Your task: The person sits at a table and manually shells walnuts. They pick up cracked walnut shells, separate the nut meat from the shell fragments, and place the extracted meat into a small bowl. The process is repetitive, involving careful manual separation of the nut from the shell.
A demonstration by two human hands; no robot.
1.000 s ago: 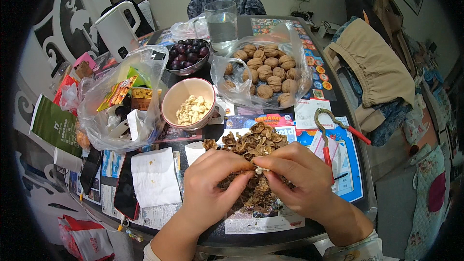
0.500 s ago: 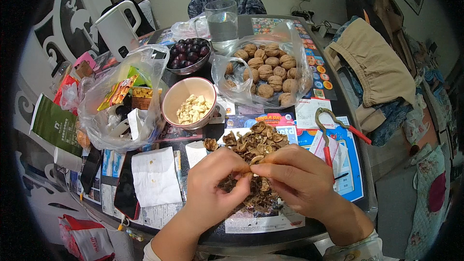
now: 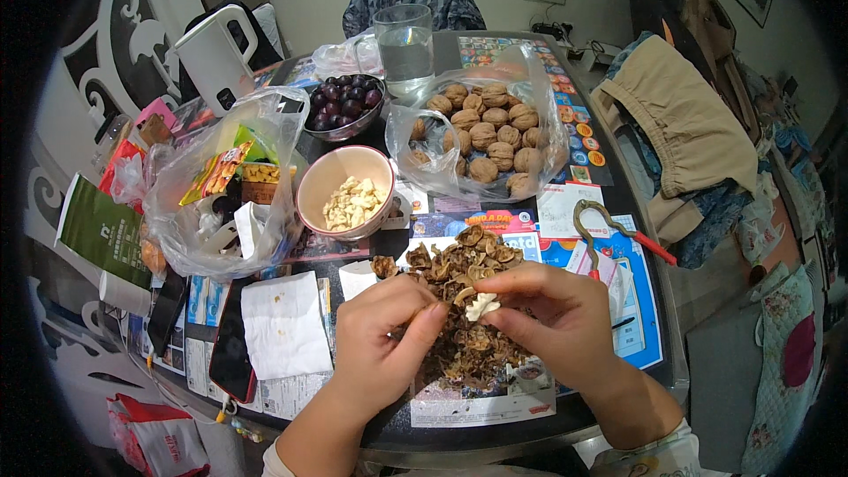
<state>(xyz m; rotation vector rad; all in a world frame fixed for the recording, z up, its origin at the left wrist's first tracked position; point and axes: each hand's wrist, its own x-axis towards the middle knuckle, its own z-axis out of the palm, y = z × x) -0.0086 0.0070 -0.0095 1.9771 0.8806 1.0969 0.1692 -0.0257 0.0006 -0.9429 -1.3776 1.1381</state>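
Between the thumb and fingers of my right hand [image 3: 552,314] is a pale peeled walnut kernel piece [image 3: 482,306]. My left hand [image 3: 386,336] is beside it, thumb and forefinger pressed together; whatever they pinch is too small to make out. Below and beyond both hands lies a heap of broken walnut shells and brown skins [image 3: 468,261] on a printed sheet [image 3: 508,408]. A cream bowl with a red-brown rim [image 3: 305,184] holds pale walnut kernels [image 3: 358,203]. Farther right, whole walnuts [image 3: 501,155] fill a clear plastic bag [image 3: 554,146].
Red-handled pliers [image 3: 590,234] lie at the right on papers. Left are a white napkin [image 3: 284,327], a phone [image 3: 232,344] and a plastic bag of snack packs and waste [image 3: 177,234]. Behind stand a bowl of dark round fruit [image 3: 344,104], a water glass [image 3: 405,49] and a white kettle [image 3: 212,57].
My hands have moved apart from where their fingertips met. The pale kernel piece now shows in my right hand, which has turned slightly.
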